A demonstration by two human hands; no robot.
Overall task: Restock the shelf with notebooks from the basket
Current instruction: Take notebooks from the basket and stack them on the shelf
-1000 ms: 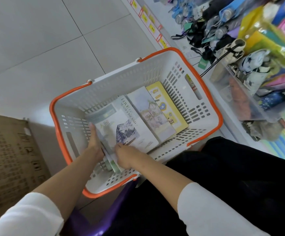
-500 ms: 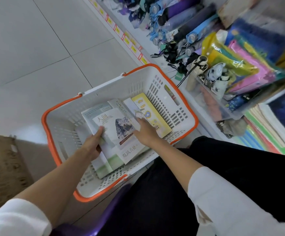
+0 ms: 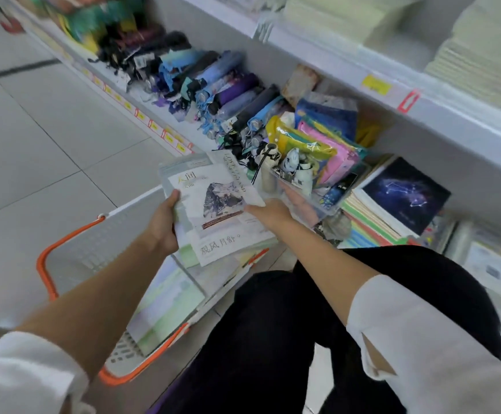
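A fanned stack of pale notebooks (image 3: 222, 210) with a mountain cover is held above the white, orange-rimmed basket (image 3: 73, 252), where more notebooks (image 3: 168, 306) lie

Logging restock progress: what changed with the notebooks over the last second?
Both hands raised the stack of pale mountain-cover notebooks out of the white plastic basket with orange rim, toward the shelf; the left hand grips its left edge, the right hand its right edge. The basket stayed put, a pale green notebook left inside.
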